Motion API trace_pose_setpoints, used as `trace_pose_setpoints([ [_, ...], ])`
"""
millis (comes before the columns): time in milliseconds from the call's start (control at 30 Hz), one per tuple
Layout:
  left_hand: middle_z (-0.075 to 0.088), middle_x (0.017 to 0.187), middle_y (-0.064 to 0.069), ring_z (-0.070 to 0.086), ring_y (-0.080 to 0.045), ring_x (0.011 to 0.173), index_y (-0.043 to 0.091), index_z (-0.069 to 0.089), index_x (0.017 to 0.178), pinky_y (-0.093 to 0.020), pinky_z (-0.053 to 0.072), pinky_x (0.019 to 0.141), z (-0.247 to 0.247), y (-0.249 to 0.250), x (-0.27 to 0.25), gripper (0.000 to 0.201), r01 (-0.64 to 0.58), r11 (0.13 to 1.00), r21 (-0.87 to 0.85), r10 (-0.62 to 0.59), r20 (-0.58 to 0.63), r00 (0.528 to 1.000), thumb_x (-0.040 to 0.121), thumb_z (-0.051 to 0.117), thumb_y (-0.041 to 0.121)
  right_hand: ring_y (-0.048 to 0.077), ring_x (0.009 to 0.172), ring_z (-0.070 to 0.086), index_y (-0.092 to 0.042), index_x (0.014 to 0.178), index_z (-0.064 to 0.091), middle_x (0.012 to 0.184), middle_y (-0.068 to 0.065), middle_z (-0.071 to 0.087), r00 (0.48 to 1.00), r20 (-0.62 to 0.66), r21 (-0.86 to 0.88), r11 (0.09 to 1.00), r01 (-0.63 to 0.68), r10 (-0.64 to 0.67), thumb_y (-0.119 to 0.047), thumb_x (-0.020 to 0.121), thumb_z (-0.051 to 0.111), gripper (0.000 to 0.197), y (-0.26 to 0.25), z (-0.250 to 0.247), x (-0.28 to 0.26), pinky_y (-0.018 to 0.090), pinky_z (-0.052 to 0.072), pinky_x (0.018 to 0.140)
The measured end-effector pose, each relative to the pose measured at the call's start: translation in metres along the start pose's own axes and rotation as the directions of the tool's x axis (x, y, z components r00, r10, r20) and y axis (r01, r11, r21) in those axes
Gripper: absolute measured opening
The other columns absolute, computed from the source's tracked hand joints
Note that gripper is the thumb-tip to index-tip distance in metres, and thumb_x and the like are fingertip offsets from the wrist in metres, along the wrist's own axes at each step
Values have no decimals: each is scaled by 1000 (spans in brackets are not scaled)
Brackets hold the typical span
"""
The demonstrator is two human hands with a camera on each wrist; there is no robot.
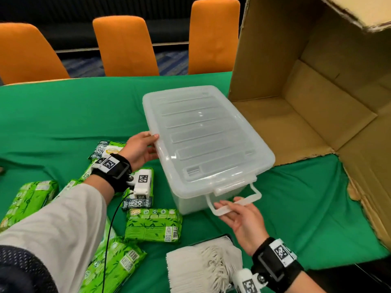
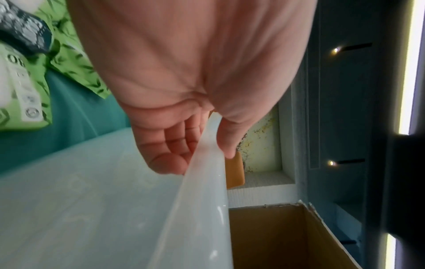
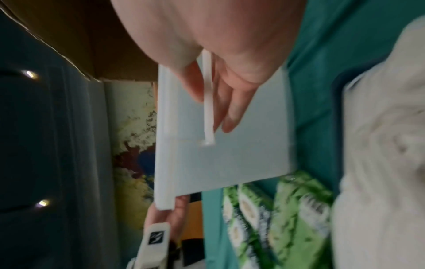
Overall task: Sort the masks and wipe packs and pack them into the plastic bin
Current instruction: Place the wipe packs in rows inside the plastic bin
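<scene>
A translucent plastic bin (image 1: 190, 199) with its lid (image 1: 203, 134) on stands mid-table. My left hand (image 1: 148, 144) pinches the lid's left rim (image 2: 207, 200), thumb on top and fingers (image 2: 170, 145) curled beneath. My right hand (image 1: 234, 210) holds the bin's near-end handle (image 1: 232, 203) between thumb and fingers; the handle (image 3: 208, 109) shows in the right wrist view against the bin's end wall (image 3: 230, 160). Several green wipe packs (image 1: 153, 226) lie left of the bin. A stack of white masks (image 1: 203, 269) lies at the near edge.
A large cardboard box (image 1: 317, 92) lies open on its side at the right, its flap touching the bin's far corner. Three orange chairs (image 1: 124, 45) stand behind the table. The green cloth (image 1: 63, 113) is bare at the far left.
</scene>
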State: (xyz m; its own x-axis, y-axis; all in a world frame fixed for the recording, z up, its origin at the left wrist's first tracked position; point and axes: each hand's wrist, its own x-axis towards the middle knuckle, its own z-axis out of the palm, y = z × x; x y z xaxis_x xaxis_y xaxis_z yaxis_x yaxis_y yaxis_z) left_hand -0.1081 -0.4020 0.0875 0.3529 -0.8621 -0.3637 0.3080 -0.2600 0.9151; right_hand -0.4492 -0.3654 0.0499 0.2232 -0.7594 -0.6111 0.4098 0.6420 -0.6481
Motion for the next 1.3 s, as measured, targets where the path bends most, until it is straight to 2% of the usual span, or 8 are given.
trace_pose_setpoints([
  [100,68,109,-12,65,-22,82,3,59,133,-33,60,68,-15,-15,-5,32,6,1000,-20,-7,-72,997,104,53,16,39,84,76,0,102,60,88,23,76,998,34,-568,823,-19,47,-17,100,62,18,-5,-13,2,41,61,72],
  [200,72,106,-14,69,-23,83,3,63,128,-35,61,68,-19,-18,-17,33,9,993,-116,-23,-125,992,106,52,24,22,60,72,-11,70,65,58,7,70,965,244,-936,237,260,-95,-43,94,69,40,-25,-24,-1,28,52,60],
  [333,69,105,-14,71,-24,78,8,61,124,-39,59,67,-9,-29,-46,31,62,997,-42,-67,-122,990,103,57,30,3,97,57,-32,97,66,100,-14,65,523,791,-612,-415,674,-317,-51,78,81,31,-65,10,-1,25,47,85],
  [433,72,106,-15,73,-30,82,10,62,123,-39,60,65,2,-45,-71,29,147,986,-77,-153,-74,985,102,60,28,13,129,44,-40,130,53,135,-10,51,535,842,-463,-598,654,-68,-61,69,80,70,-78,36,29,38,37,109],
  [667,69,119,-19,71,-30,90,10,60,133,-40,62,65,9,-45,-88,41,181,922,-343,-189,11,982,102,57,36,15,97,51,-29,122,63,108,-8,52,373,927,-330,-527,783,-27,-58,82,77,51,-76,40,50,41,48,83],
  [933,64,133,-22,67,-35,108,5,54,138,-52,58,91,7,-69,-98,38,132,939,-317,-146,-19,989,103,54,19,20,110,59,-8,120,64,117,1,63,261,894,-395,-369,841,-364,-42,88,75,48,-99,9,24,37,50,99],
  [1133,65,131,-23,70,-33,100,3,51,137,-46,63,78,4,-74,-97,39,124,955,-269,-131,-8,991,99,56,6,24,109,69,-16,120,62,119,8,69,535,538,-533,229,815,-652,-30,77,87,51,-161,-25,22,38,58,95],
  [1300,70,123,-19,68,-34,104,6,53,135,-50,58,90,5,-72,-99,37,131,954,-271,-138,-4,990,98,55,4,21,112,68,-20,118,65,116,1,71,661,468,-676,245,695,-586,-8,73,88,52,-152,-66,57,41,56,100],
])
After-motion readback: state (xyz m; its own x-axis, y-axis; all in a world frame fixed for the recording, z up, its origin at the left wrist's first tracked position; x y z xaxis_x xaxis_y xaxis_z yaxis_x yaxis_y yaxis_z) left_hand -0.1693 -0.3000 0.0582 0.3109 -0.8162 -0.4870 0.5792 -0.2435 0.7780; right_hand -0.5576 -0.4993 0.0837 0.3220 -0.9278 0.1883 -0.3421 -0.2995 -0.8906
